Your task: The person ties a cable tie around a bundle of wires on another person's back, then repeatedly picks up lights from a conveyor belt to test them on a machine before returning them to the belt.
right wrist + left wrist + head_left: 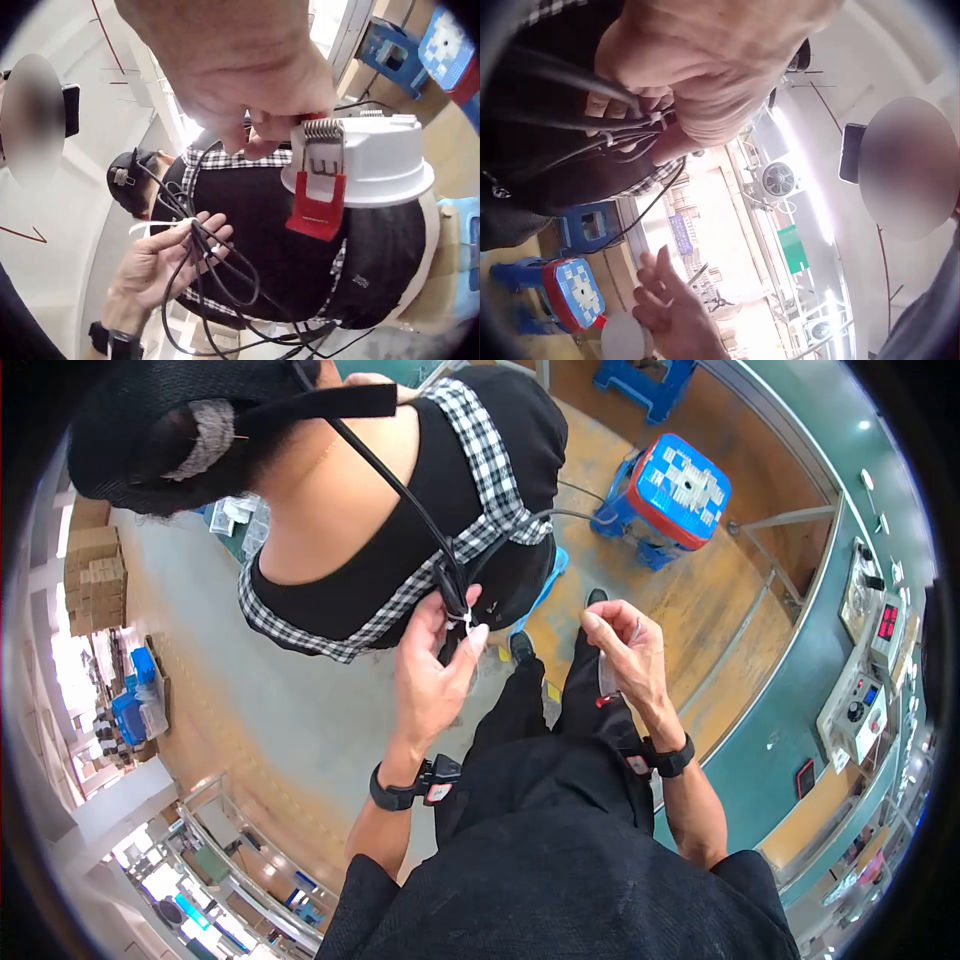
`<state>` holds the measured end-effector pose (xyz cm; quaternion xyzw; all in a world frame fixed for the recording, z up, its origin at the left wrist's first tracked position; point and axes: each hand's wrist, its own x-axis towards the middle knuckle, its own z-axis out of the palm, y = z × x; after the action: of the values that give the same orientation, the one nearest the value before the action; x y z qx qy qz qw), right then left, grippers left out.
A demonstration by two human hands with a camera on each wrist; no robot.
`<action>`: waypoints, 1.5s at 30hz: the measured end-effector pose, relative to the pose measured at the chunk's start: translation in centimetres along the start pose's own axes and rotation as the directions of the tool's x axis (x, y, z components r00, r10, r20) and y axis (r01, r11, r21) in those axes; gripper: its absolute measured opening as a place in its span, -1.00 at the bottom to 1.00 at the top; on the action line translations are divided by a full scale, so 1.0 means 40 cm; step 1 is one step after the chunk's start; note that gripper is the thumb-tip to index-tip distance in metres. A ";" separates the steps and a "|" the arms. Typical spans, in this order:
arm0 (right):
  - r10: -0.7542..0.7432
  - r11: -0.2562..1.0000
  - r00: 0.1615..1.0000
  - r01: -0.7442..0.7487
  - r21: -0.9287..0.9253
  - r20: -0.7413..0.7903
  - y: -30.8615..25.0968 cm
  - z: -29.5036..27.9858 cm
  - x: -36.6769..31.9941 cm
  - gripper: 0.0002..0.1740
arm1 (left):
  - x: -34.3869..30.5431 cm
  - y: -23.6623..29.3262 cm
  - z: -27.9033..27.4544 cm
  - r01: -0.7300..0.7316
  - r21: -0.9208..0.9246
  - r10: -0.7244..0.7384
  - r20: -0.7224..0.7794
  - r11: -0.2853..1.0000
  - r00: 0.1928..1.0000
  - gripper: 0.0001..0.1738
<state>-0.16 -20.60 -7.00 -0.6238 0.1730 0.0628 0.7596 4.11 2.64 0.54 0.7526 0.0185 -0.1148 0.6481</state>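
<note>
In the head view, my left hand (437, 675) holds a bundle of black cables (455, 585) behind a seated person's back. A white cable tie (161, 224) circles the bundle; its tail sticks out past my left thumb in the right wrist view. My right hand (635, 655) is apart from the bundle, thumb and forefinger brought together. Below its curled fingers hangs a white round downlight (382, 161) with a red spring clip (319, 202). Left wrist view: left fingers pinch the tied cables (626, 135); the right hand (682, 315) is beyond.
The seated person (400, 510) wears black with checkered straps. A blue stool (680, 490) with a red rim stands to the right front. Along the right runs a green bench (745, 795) with meters on it. Cartons (95, 580) are stacked far left.
</note>
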 end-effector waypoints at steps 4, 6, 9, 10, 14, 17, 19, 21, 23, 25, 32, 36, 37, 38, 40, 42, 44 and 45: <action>0.125 0.981 0.992 -0.120 -0.155 0.020 0.042 -0.029 -0.056 -0.64 | -0.046 0.021 -0.054 -0.011 0.249 0.017 -0.019 0.968 1.000 -0.44; 0.162 0.969 0.986 -0.156 -0.190 0.021 0.043 -0.025 -0.079 -0.65 | -0.078 0.037 -0.094 -0.045 0.378 0.064 -0.038 0.925 0.997 -0.43; 0.178 0.953 0.984 -0.168 -0.251 0.019 0.034 -0.004 -0.105 -0.66 | -0.126 0.069 -0.142 -0.024 0.479 0.108 -0.149 0.877 0.983 -0.53; 0.174 0.947 0.985 -0.162 -0.279 0.017 0.030 0.004 -0.111 -0.66 | -0.139 0.082 -0.148 -0.012 0.446 0.113 -0.202 0.895 0.973 -0.61; 0.166 0.917 0.986 -0.152 -0.369 0.005 0.030 0.039 -0.136 -0.68 | -0.185 0.082 -0.191 -0.071 0.428 0.192 -0.246 0.901 0.950 -0.68; 0.118 0.890 0.993 -0.119 -0.441 -0.030 0.024 0.060 -0.163 -0.72 | -0.202 0.065 -0.206 -0.095 0.361 0.201 -0.269 0.928 0.942 -0.72; 0.048 0.880 0.998 -0.063 -0.471 -0.045 0.016 0.073 -0.182 -0.75 | -0.204 0.068 -0.204 -0.080 0.322 0.167 -0.253 0.943 0.953 -0.74; -0.048 0.872 0.998 0.023 -0.488 -0.040 0.001 0.087 -0.196 -0.77 | -0.207 0.067 -0.202 -0.101 0.299 0.179 -0.244 0.949 0.953 -0.77; -0.080 0.859 0.997 0.059 -0.509 -0.019 -0.019 0.097 -0.204 -0.78 | -0.211 0.061 -0.195 -0.165 0.292 0.240 -0.244 0.942 0.940 -0.79; -0.085 0.827 0.996 0.074 -0.558 0.005 -0.032 0.090 -0.206 -0.78 | -0.229 0.075 -0.185 -0.166 0.257 0.232 -0.253 0.952 0.939 -0.79; 0.069 0.988 0.997 -0.063 -0.139 0.033 -0.071 0.016 -0.221 -0.44 | -0.315 0.086 -0.048 -0.098 0.374 0.058 0.116 0.922 0.992 -0.73; -0.025 1.000 0.998 0.024 0.014 0.061 -0.115 -0.057 -0.270 -0.31 | -0.326 0.077 0.109 -0.283 0.419 0.076 0.447 0.863 0.891 -0.30; -0.050 0.997 0.997 0.046 0.064 0.059 -0.124 -0.080 -0.284 -0.28 | -0.320 0.081 0.154 -0.302 0.389 0.087 0.483 0.870 0.871 -0.15; -0.033 0.992 0.995 0.021 0.128 0.098 -0.132 -0.112 -0.297 -0.13 | -0.315 0.078 0.201 -0.286 0.360 0.074 0.502 0.888 0.862 -0.10; -0.015 0.954 0.990 -0.027 0.299 0.140 -0.155 -0.169 -0.318 0.00 | -0.313 0.071 0.295 -0.274 0.319 0.056 0.555 0.907 0.830 -0.04; -0.041 0.923 0.993 -0.005 0.385 0.113 -0.195 -0.223 -0.349 -0.03 | -0.297 0.143 0.377 -0.137 0.274 -0.094 0.686 0.952 0.721 -0.11; -0.062 0.885 0.998 0.047 0.463 0.019 -0.214 -0.281 -0.373 -0.11 | -0.288 0.161 0.467 0.019 0.212 -0.183 0.790 0.977 0.585 -0.30; -0.079 0.870 0.996 0.090 0.485 -0.042 -0.229 -0.322 -0.380 -0.15 | -0.287 0.148 0.519 0.054 0.147 -0.153 0.828 0.988 0.540 -0.36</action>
<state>-13.87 -33.21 4.59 -0.4205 0.1638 -0.0224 0.8921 -9.10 -17.26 5.77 0.6372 -0.2541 -0.4980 0.5305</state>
